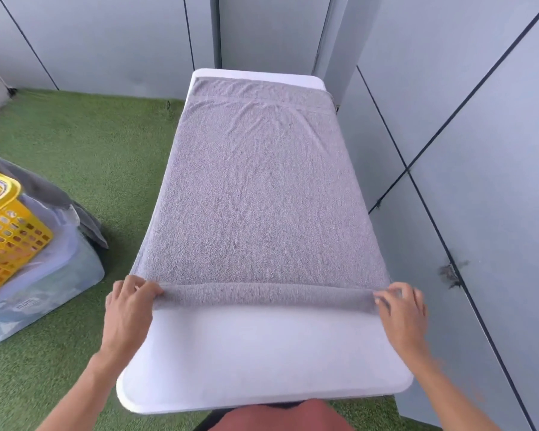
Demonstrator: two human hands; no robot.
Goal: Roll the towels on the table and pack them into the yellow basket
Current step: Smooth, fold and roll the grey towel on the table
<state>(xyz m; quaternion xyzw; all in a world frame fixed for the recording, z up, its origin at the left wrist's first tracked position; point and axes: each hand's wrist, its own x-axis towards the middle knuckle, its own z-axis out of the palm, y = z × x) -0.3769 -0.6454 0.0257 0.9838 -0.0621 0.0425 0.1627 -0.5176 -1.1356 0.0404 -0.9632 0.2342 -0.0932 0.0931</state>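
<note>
Fake grass underfoot, grey panel walls all round, and a white table pushed up near the corner. So a pretty tight little spot for laundry duty.

A grey towel lies spread flat over most of the tabletop, running away from the hands toward the far end, with its near edge already turned over into a thin roll stretching from one hand across to the other. Left hand has its fingers curled down over the left end of that roll, pinching it. Right hand does the same at the right end, fingers hooked over the cloth. Both are closed on the towel, not spread wide.

Looks to me like the rolling has only just started, maybe a turn or so in. For a tidy job I'd say keep both ends moving forward at the same pace, otherwise the roll goes cone-shaped. Tucking it snug on these early turns matters too, since a loose core probably stays loose. There are some wrinkles in the cloth ahead of the hands, worth flattening as the roll reaches them.

Off beyond the left hand, down on the grass, sits the yellow basket, partly cut off by the frame, resting on a clear plastic bin with some grey cloth draped behind it. Can't tell what's inside it.
</note>
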